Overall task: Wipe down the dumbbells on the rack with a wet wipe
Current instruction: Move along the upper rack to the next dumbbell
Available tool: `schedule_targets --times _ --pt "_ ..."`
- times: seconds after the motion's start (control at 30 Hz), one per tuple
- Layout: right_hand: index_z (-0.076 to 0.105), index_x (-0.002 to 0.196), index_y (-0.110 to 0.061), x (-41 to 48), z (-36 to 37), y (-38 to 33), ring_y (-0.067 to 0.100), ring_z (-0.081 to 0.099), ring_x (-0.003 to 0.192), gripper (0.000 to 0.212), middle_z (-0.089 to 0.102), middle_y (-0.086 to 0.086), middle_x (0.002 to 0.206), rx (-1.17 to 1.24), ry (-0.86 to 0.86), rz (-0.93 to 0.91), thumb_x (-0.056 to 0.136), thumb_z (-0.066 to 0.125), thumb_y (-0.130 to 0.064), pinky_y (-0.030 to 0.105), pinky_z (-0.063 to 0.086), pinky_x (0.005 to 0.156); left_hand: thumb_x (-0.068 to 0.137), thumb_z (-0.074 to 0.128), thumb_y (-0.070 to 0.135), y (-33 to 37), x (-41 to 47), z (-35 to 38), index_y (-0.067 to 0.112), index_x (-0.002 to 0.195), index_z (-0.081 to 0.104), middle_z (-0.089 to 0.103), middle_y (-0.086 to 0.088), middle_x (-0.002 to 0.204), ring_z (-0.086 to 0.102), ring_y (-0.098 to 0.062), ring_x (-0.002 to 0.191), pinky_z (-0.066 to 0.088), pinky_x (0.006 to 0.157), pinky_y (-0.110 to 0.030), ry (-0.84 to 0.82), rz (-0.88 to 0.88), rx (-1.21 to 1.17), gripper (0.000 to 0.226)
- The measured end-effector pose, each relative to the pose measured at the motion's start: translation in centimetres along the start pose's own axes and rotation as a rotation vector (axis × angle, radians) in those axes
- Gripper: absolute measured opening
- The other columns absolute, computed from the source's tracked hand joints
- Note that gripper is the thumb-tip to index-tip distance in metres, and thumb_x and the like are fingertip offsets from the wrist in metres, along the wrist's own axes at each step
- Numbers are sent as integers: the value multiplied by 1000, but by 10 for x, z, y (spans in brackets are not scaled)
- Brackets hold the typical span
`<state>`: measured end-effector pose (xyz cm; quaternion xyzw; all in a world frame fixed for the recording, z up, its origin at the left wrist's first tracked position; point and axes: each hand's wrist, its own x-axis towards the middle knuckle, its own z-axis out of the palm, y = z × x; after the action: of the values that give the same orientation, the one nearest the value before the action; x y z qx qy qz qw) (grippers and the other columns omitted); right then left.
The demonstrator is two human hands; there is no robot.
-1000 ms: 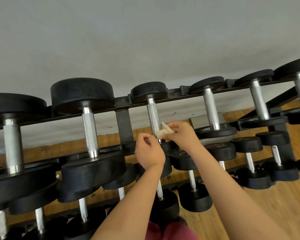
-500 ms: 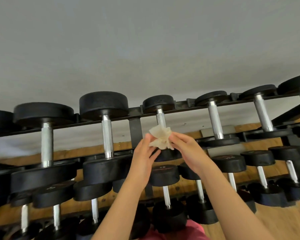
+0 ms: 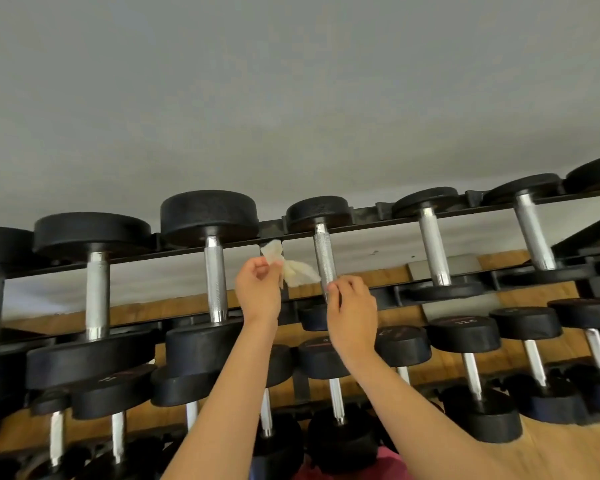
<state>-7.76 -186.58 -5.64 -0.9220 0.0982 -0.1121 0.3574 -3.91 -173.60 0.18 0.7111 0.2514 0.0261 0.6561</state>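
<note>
A crumpled whitish wet wipe (image 3: 293, 270) is pinched in my left hand (image 3: 258, 292), held up in the gap between two top-row dumbbells. Right of it is a small dumbbell (image 3: 324, 258) with a knurled chrome handle and black heads. My right hand (image 3: 352, 310) has its fingers curled together at the lower end of that handle, a little apart from the wipe's loose end. Left of the wipe is a larger dumbbell (image 3: 215, 271). The black rack (image 3: 368, 220) carries both on its top rails.
Several more black dumbbells fill the top row to both sides and the lower rows (image 3: 465, 341) beneath my arms. A grey wall (image 3: 291, 98) rises behind the rack. Wooden floor (image 3: 568, 452) shows at the lower right.
The wipe was at the small dumbbell's handle, then held by both hands. Now only my left hand holds it, further left, and my right hand has dropped to the handle's lower end.
</note>
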Motion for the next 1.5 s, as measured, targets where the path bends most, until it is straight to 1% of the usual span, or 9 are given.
schedule_targets --times 0.23,0.47,0.6,0.73,0.97,1.13,1.3,1.4,1.5 --pt "68 91 -14 0 3 2 16 58 78 36 62 2 94 -137 94 -110 95 36 -28 32 49 63 94 61 16 -1 40 35 21 105 62 66 -2 111 62 -16 107 49 100 -38 -170 -84 -61 12" --pt "69 88 -14 1 3 0 15 57 76 33 61 2 92 -169 120 -115 92 40 -29 23 42 64 97 58 22 -7 33 60 16 108 68 68 3 107 62 -12 104 48 82 -21 -421 -28 48 16" --pt "68 87 -15 3 4 0 14 56 75 27 61 2 91 -156 135 -128 89 44 -27 22 41 62 105 37 38 -9 32 66 16 92 72 67 1 111 60 -10 104 44 85 -23 -307 -88 -42 43" --pt "67 88 -15 2 5 2 14 57 76 25 61 1 91 -137 130 -128 89 45 -26 25 45 62 99 55 29 -9 37 76 14 78 68 65 3 85 58 -5 81 42 74 -18 -202 -47 -6 29" --pt "64 89 -16 3 5 5 14 55 76 24 59 1 92 -91 115 -108 88 43 -25 28 47 62 86 73 27 -10 36 87 8 97 57 58 1 90 56 -6 80 42 67 -16 -87 -155 -82 27" --pt "65 89 -16 3 4 4 13 55 76 24 59 0 91 -95 126 -103 87 44 -27 22 40 63 89 67 41 -8 41 89 15 124 54 59 3 109 56 -9 96 44 80 -22 -232 -254 -27 46" --pt "66 88 -15 4 4 3 13 56 75 24 60 0 90 -99 140 -110 86 45 -27 20 37 64 92 60 45 -8 42 87 16 119 54 63 -1 105 61 -17 99 48 76 -28 -385 -330 -58 40" --pt "66 88 -16 3 3 3 13 55 75 23 60 0 90 -104 134 -111 86 46 -27 19 36 64 91 66 30 -9 39 87 13 113 64 67 -2 101 63 -19 100 52 86 -32 -273 -232 -142 27" --pt "65 88 -16 3 3 4 13 55 75 22 59 0 90 -106 126 -107 86 46 -27 20 37 64 90 68 26 -9 38 87 15 106 66 66 2 97 63 -12 92 49 76 -24 -137 -156 -163 19"
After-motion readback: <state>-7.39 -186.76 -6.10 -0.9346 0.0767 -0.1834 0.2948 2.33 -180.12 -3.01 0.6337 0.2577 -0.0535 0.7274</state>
